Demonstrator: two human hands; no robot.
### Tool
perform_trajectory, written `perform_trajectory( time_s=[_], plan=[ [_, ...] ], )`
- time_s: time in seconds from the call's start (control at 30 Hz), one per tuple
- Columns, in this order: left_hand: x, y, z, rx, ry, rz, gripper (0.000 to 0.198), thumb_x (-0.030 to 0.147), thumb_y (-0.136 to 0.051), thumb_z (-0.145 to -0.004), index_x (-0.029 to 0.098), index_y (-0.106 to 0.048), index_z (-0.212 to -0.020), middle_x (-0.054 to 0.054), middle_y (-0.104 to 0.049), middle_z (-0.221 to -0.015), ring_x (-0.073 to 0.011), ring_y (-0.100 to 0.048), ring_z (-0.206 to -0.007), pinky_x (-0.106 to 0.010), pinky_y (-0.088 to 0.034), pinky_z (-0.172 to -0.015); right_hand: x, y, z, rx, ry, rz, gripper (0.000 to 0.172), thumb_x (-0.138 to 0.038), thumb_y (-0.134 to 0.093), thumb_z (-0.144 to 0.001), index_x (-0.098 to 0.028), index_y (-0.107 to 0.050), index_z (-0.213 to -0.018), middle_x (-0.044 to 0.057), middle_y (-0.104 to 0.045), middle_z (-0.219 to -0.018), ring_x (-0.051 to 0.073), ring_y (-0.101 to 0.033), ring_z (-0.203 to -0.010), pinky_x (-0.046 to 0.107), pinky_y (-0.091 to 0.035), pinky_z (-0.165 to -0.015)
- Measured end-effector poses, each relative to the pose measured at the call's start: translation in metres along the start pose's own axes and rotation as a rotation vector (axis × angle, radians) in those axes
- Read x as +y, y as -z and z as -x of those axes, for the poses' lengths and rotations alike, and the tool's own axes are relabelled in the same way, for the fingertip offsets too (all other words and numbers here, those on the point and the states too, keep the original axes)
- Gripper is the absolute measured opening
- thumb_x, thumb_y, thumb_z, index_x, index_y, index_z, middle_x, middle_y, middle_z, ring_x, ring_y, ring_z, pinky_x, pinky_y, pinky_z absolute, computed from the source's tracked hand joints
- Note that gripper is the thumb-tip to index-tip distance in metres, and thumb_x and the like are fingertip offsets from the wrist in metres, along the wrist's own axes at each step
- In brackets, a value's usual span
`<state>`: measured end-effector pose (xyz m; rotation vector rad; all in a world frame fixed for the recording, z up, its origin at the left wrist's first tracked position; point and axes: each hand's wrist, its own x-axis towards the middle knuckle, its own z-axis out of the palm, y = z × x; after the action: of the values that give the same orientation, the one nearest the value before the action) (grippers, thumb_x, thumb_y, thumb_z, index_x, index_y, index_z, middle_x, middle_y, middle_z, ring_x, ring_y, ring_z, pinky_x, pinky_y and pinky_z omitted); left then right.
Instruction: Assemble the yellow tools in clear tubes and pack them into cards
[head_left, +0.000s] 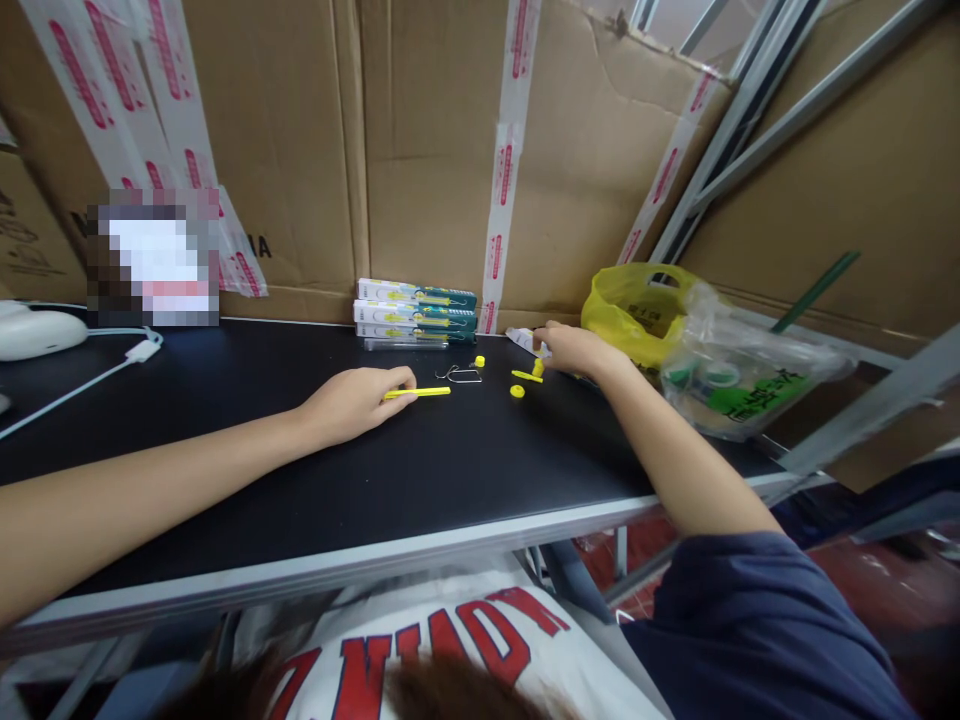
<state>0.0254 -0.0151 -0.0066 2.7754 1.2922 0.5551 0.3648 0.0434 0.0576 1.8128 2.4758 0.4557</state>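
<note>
My left hand (pixel 367 402) pinches one end of a flat yellow plastic stick (pixel 431 392) just above the black tabletop. Beyond the stick's free end lie a bent metal wire piece (pixel 465 376) and a small yellow cap (pixel 479 361). My right hand (pixel 576 350) has its fingers curled at a crumpled white printed paper (pixel 523 339); its fingertips are partly hidden. Close below that hand are a yellow T-shaped plastic part (pixel 529 376) and a round yellow piece (pixel 517 392).
Slim printed boxes (pixel 416 310) are stacked against the cardboard wall (pixel 427 150). To the right stand a yellow plastic bag (pixel 637 310) and a clear bag (pixel 750 385) with a green straw (pixel 816 290). A white cable (pixel 82 378) crosses the left side.
</note>
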Motion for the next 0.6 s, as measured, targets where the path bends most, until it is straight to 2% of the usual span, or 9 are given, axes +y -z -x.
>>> perform_trajectory(
  time_s=[0.07, 0.13, 0.23, 0.33, 0.43, 0.6],
  plan=[
    [0.000, 0.000, 0.000, 0.001, -0.007, -0.004, 0.030, 0.043, -0.038, -0.093, 0.022, -0.059, -0.099, -0.003, -0.068, -0.079, -0.0195, -0.062, -0.068, -0.026, -0.036, -0.059, 0.002, -0.005, -0.002, -0.035, -0.009, -0.038, 0.046, -0.012, -0.071, -0.061, -0.020, -0.065, -0.106, 0.010, -0.062, -0.100, 0.016, -0.058, -0.062, 0.028, -0.040, -0.053],
    [0.001, 0.000, 0.000, -0.003, -0.008, -0.010, 0.030, 0.043, -0.038, -0.093, 0.022, -0.059, -0.099, -0.003, -0.068, -0.079, -0.0191, -0.062, -0.068, -0.026, -0.036, -0.059, -0.002, -0.009, -0.003, -0.126, 0.017, -0.104, 0.055, -0.007, -0.073, -0.054, -0.021, -0.064, -0.107, 0.008, -0.061, -0.099, 0.017, -0.059, -0.064, 0.029, -0.043, -0.055],
    [0.002, 0.000, 0.000, -0.010, -0.002, -0.007, 0.030, 0.042, -0.038, -0.093, 0.022, -0.059, -0.099, -0.003, -0.068, -0.079, -0.0184, -0.062, -0.068, -0.025, -0.036, -0.060, -0.018, -0.012, -0.002, -0.175, 0.113, -0.165, 0.048, -0.004, -0.069, -0.056, -0.021, -0.064, -0.101, 0.006, -0.062, -0.092, 0.020, -0.059, -0.072, 0.029, -0.045, -0.059],
    [0.002, 0.000, 0.000, -0.004, -0.006, -0.001, 0.030, 0.042, -0.039, -0.093, 0.022, -0.061, -0.098, -0.003, -0.068, -0.079, -0.0188, -0.062, -0.068, -0.025, -0.036, -0.059, -0.037, -0.012, -0.001, -0.108, 0.240, -0.242, 0.039, -0.006, -0.065, -0.063, -0.021, -0.063, -0.099, 0.006, -0.062, -0.095, 0.019, -0.059, -0.078, 0.029, -0.046, -0.067],
    [0.001, -0.001, 0.000, 0.003, -0.012, -0.004, 0.031, 0.042, -0.039, -0.092, 0.022, -0.062, -0.098, -0.003, -0.068, -0.079, -0.0185, -0.061, -0.067, -0.025, -0.036, -0.058, -0.054, -0.013, -0.001, -0.043, 0.312, -0.330, 0.038, -0.006, -0.061, -0.069, -0.020, -0.062, -0.104, 0.006, -0.059, -0.100, 0.018, -0.058, -0.082, 0.028, -0.046, -0.075],
    [-0.003, -0.004, -0.001, 0.004, -0.026, -0.019, 0.033, 0.044, -0.038, -0.092, 0.023, -0.062, -0.101, -0.003, -0.069, -0.081, -0.0184, -0.062, -0.069, -0.025, -0.037, -0.060, -0.063, -0.014, -0.003, 0.039, 0.380, -0.434, 0.038, -0.006, -0.054, -0.076, -0.017, -0.060, -0.113, 0.008, -0.052, -0.108, 0.013, -0.056, -0.081, 0.026, -0.046, -0.076]
  ],
)
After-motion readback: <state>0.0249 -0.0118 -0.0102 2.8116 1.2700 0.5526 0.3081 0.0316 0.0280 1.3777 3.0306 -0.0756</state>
